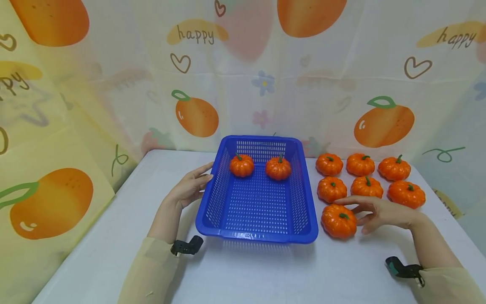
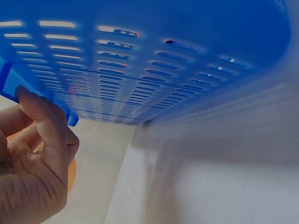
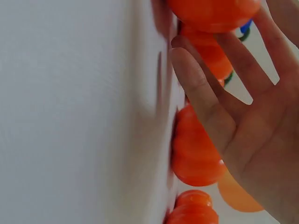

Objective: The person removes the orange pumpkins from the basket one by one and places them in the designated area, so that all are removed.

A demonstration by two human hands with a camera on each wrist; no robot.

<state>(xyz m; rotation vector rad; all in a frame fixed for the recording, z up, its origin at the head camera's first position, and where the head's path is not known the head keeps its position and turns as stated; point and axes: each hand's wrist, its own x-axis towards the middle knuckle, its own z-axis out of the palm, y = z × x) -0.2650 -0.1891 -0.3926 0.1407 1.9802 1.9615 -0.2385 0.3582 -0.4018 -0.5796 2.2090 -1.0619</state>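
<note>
A blue plastic basket (image 1: 262,237) with slotted walls stands in the middle of the table and contains two small orange pumpkins, one on the left (image 1: 241,166) and one on the right (image 1: 278,169). My left hand (image 1: 187,185) holds the basket's left rim, its fingers bent at the edge in the left wrist view. To the right of the basket, my right hand (image 1: 383,211) reaches over the nearest pumpkin (image 1: 337,223), fingers spread and the index fingertip right at its top. The thumb (image 3: 194,77) stands apart from that pumpkin in the right wrist view.
Several more pumpkins lie in two rows behind the right hand, among them a back corner one (image 1: 395,169) and a front right one (image 1: 406,194). Behind the white table (image 1: 258,278) hangs a cloth (image 1: 235,76) printed with fruit.
</note>
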